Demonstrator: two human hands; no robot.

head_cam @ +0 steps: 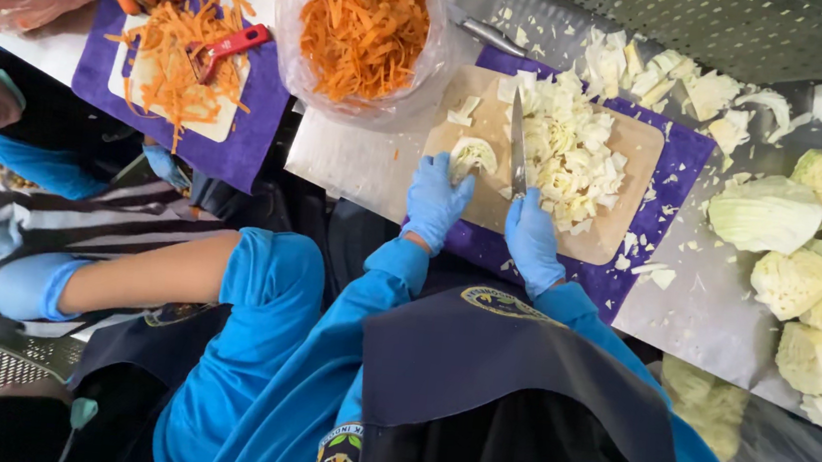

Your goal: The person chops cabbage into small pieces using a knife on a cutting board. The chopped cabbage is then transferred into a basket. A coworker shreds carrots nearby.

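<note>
Left hand fingers pin cabbage piece on cutting board; right hand grips knife. Blade seemingly close beside fingertips: keep them curled back, slice straight.

Clear passage: bare steel bench between the wooden cutting board and the pale green cabbage wedges. Obstructions: chopped cabbage pile covering the board centre; clear plastic bag of shredded carrot adjoining the board.
</note>
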